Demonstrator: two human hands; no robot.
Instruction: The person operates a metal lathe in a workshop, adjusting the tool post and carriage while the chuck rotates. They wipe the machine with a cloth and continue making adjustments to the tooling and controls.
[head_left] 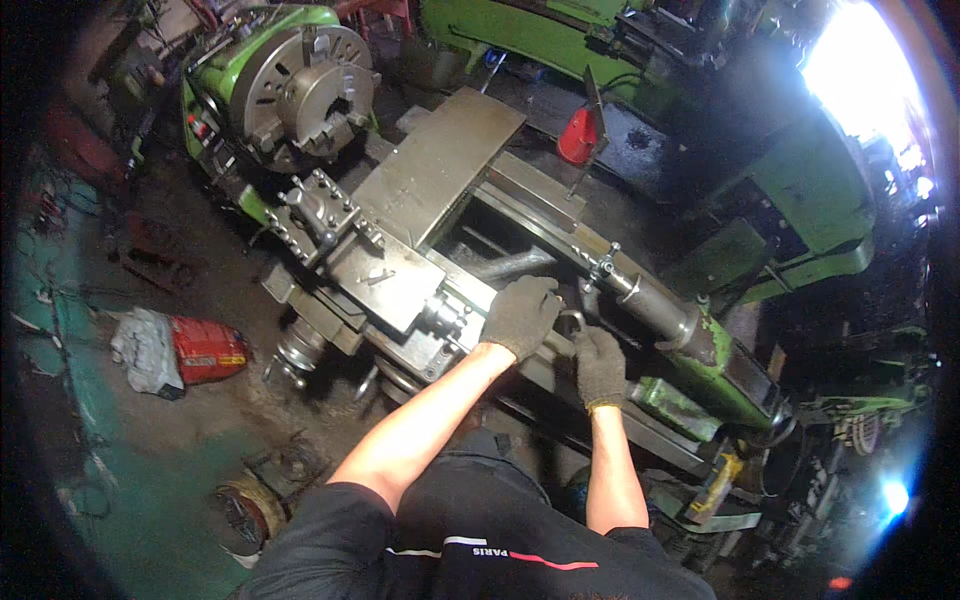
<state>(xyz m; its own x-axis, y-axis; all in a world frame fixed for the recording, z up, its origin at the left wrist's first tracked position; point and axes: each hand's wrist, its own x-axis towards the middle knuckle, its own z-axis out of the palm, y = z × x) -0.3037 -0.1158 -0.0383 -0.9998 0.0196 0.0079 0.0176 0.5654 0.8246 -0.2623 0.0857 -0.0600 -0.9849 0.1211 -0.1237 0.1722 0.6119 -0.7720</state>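
Note:
Both my hands wear dark grey-green knitted gloves over the bed of a metal lathe. My left hand (522, 315) is at the right end of the bright carriage (395, 290), its fingers curled and pointing right. What lies under its fingertips is hidden. My right hand (600, 367) is closed just to the right and nearer to me, beside the bed rail. A small curved metal piece (571, 319), like an open ring or hook, shows at its fingertips, between the two hands. Just beyond sits the tailstock (655, 310), with a grey barrel and green base.
A large chuck (325, 105) is at the far left, near the tool post (322, 208). A flat plate (440, 165) covers the cross slide. A red cone-shaped thing (577, 137) stands behind the bed. On the left floor lies a red bag (207, 350); green machines (800, 215) stand right.

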